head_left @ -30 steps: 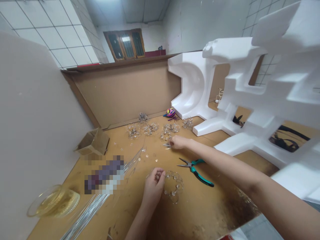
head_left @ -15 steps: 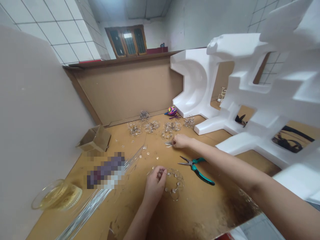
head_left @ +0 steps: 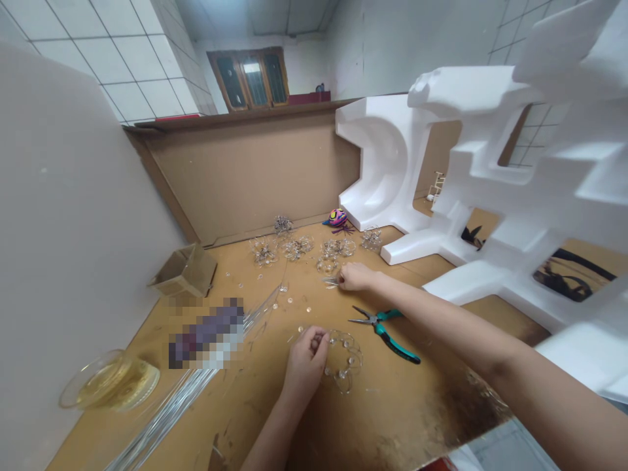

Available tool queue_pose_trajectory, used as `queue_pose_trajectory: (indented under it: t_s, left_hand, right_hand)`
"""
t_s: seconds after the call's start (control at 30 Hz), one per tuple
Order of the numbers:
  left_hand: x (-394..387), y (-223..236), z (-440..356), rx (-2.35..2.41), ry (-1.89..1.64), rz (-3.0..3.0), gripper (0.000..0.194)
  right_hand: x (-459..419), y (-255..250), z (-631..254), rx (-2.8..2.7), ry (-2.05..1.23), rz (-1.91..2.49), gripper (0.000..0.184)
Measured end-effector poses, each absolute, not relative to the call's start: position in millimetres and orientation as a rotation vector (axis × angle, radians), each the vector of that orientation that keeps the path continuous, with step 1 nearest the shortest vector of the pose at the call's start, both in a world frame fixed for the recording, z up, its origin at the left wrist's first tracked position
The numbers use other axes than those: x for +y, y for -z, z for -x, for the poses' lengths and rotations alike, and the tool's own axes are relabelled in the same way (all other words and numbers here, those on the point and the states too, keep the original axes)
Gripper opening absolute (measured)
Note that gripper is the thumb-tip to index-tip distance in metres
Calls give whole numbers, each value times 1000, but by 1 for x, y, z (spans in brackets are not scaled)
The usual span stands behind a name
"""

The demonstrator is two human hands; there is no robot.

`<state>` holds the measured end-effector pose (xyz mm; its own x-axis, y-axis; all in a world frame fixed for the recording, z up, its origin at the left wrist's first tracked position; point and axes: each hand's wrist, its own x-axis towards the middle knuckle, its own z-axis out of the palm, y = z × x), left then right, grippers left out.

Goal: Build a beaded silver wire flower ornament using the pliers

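Observation:
My left hand [head_left: 308, 356] is closed in a pinch at the left side of a wire ring with clear beads [head_left: 350, 360], which lies on the tabletop. Farther forward, my right hand [head_left: 355, 277] is closed round a small silver pointed tool [head_left: 330, 282]; its handle is hidden in the fingers. Between the hands and a little to the right lie pliers with teal and black handles [head_left: 395, 341], jaws parted and pointing left. Just beyond my right hand sits a small beaded wire loop [head_left: 326, 264]. Loose clear beads [head_left: 309, 309] dot the surface.
Several beaded wire clusters [head_left: 297, 247] stand toward the back, near a colourful ball-like object [head_left: 337, 218]. At left are a cardboard box [head_left: 189, 275], a bundle of silver wires [head_left: 167, 412] and a glass bowl [head_left: 110, 383]. White foam [head_left: 412, 245] borders the right.

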<state>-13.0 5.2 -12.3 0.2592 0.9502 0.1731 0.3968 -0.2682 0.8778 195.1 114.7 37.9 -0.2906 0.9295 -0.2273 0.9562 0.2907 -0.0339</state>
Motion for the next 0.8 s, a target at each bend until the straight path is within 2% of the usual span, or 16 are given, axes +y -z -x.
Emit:
queue_pose_trajectory:
  t_s: [0.2, 0.3, 0.47, 0.57, 0.8]
  left_hand:
    - [8, 8, 20, 1292, -1033, -1917, 23]
    - [9, -3, 22, 1346, -1048, -2073, 25]
    - [10, -30, 5, 1430, -819, -2428, 30]
    - [12, -40, -7, 1505, -606, -2493, 23]
    - [16, -40, 0, 1337, -541, -2466, 22]
  right_hand:
    - [104, -57, -194, 2487, 210, -1725, 19]
    - [91, -71, -190, 2559, 188, -1676, 22]
    - [54, -88, -167, 2652, 141, -1566, 21]
    - [35, -91, -154, 2720, 130, -1511, 19]
    - [21, -76, -161, 2805, 194, -1598, 22]
